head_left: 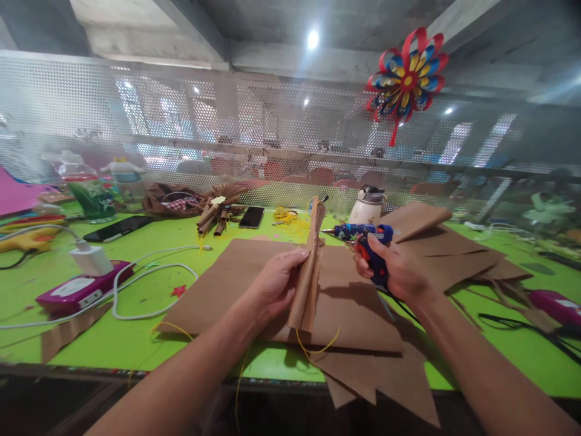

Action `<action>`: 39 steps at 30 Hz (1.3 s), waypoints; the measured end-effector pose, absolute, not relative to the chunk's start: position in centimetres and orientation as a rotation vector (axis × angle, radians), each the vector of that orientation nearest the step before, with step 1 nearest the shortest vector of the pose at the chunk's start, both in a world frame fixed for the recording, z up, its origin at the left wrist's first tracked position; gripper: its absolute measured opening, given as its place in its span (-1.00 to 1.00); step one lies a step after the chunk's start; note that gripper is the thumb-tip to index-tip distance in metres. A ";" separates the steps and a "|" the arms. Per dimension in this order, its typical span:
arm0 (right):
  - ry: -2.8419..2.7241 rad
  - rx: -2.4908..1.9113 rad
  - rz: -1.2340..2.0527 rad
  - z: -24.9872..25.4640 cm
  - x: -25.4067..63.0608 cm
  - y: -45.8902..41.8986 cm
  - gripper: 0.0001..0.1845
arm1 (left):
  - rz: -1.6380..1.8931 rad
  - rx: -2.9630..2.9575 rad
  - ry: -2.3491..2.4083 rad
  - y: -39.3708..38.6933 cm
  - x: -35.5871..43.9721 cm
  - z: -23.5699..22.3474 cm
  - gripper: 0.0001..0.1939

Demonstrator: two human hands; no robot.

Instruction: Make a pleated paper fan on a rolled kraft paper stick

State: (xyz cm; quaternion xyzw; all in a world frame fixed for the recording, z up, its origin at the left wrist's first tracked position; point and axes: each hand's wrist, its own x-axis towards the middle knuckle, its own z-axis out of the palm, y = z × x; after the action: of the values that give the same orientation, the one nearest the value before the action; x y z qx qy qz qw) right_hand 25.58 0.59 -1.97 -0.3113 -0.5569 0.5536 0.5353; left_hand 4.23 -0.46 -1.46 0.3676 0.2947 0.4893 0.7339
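Observation:
My left hand [278, 281] is wrapped round a long rolled piece of brown kraft paper [307, 284], held upright at a slant over the table. A yellow string [313, 351] trails from its lower end. In my right hand [394, 266] is a blue hot glue gun [363, 233], its nozzle pointing left, close to the paper roll but apart from it. Below both hands lie flat brown paper sheets [245, 278], some hanging past the table's front edge.
On the green table [149, 339], a purple power strip [84, 287] with a white charger and cable lies left. Phones [252, 217], paper rolls [213, 215], yellow string [290, 224] and a white bottle [367, 206] stand behind. More brown paper [449, 248] is stacked right.

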 end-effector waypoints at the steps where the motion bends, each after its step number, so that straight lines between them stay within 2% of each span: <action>1: -1.337 -0.743 1.324 -1.9 25.5 0.6 -0.69 | 1.071 0.802 0.644 -0.4 4.2 -1.5 -0.87; 29: -1.377 -0.672 1.416 -2.8 25.8 0.4 -0.77 | 1.072 0.758 0.629 -0.2 3.8 -1.4 -0.85; 39: -1.315 -0.665 1.379 -2.5 25.6 1.2 -0.73 | 1.027 0.808 0.627 -0.5 4.1 -1.4 -0.85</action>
State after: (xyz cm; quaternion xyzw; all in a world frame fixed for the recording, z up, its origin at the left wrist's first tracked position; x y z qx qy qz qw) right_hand 25.55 1.23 -2.52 -0.2791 -0.5513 0.5783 0.5326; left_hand 4.09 -0.47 -1.44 0.3698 0.2866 0.4696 0.7487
